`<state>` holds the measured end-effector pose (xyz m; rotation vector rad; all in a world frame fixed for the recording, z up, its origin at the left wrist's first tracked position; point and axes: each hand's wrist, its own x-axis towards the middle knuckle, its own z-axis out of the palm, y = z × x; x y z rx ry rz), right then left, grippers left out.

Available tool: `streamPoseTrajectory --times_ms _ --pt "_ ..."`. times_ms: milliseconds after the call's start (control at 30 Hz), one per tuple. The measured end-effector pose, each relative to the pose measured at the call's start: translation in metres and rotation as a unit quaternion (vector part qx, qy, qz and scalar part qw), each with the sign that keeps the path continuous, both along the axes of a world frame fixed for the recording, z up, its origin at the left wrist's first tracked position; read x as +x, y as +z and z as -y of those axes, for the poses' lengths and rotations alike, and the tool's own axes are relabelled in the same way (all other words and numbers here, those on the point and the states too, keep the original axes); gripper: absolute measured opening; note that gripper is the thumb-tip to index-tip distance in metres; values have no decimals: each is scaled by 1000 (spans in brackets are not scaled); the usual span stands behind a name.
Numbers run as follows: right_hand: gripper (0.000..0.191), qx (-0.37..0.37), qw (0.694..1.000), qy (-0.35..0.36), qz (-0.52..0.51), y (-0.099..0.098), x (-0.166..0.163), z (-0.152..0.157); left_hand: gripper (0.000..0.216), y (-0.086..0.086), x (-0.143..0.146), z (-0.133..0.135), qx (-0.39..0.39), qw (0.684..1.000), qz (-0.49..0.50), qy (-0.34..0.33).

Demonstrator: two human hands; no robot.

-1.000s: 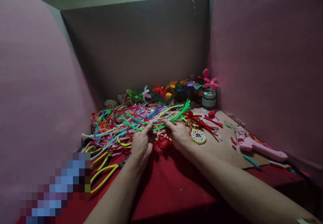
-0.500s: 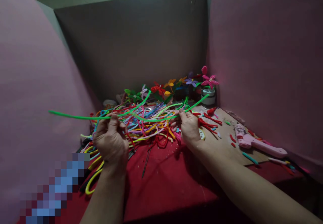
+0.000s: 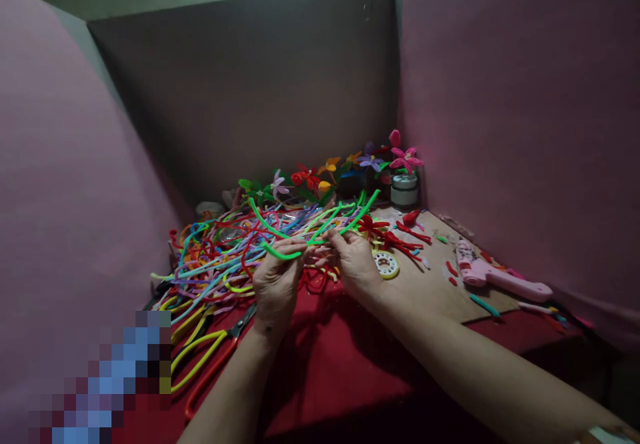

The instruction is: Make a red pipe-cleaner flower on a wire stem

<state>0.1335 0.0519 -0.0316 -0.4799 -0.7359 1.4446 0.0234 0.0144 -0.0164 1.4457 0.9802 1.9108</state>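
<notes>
Bright green pipe cleaners [image 3: 369, 205] run between my two hands, crossing near the fingertips with their ends sticking up and outward. My left hand [image 3: 277, 287] is closed around them, one green end curving across its fingers. Close beside it, my right hand [image 3: 357, 261] pinches the green strands between thumb and fingers. How they join is hidden by the fingers. Behind and left of the hands spreads a heap of multicoloured pipe cleaners [image 3: 210, 257]. A yellow reel [image 3: 386, 265] lies just beyond my right wrist.
Cutters with yellow and red handles [image 3: 241, 322] lie by my left forearm. A pink glue gun [image 3: 505, 281] rests on the board [image 3: 430, 291] at right, among red pieces. Pipe-cleaner flowers [image 3: 306, 177] line the back, near a grey jar [image 3: 404, 192]. Pink panels [image 3: 520, 111] flank the red-covered table [image 3: 340, 377].
My hands have come closer together, the left moving right. The long green end that stretched far left is now drawn in, and the green strands cross in front of my fingers.
</notes>
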Motion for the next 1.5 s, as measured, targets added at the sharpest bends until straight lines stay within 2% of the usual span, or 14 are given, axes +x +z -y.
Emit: streamPoseTrajectory --times_ms 100,200,367,567,667,733,900,1033,1100,1233,1333,1400,1500 --pt "28 15 1000 22 7 0 -1 2 14 -4 -1 -2 13 999 -52 -1" --pt "19 44 998 27 27 2 1 6 12 -7 -2 -3 20 995 -94 -7" --pt "10 82 986 -13 144 8 4 13 11 -10 1 1 -40 994 -95 -27" --pt "24 137 942 -70 298 2 3 12 14 4 0 2 -136 990 -34 -35" --pt "28 199 908 -73 363 -5 3 9 22 9 -6 -2 -182 981 10 -63" --pt "29 229 895 -55 378 -7 2 8 30 10 -10 -5 -216 971 45 -86" --pt "29 225 903 3 366 -9 1 10 36 9 -16 -8 -240 955 102 -139" --pt "28 215 914 91 332 -8 -1 13 30 11 -17 -9 -228 950 88 -197" --pt "25 194 923 115 313 -6 -1 15 31 12 -17 -8 -220 951 74 -205" --pt "20 123 943 140 275 -1 2 17 27 11 -17 -7 -209 967 57 -132" --pt "11 76 964 167 191 -1 2 17 29 10 -15 -7 -169 982 53 -67" --pt "6 56 972 178 144 -2 1 17 29 10 -14 -6 -157 985 47 -46" --pt "13 50 973 191 119 -3 0 18 23 11 -13 -6 -164 985 45 -36"
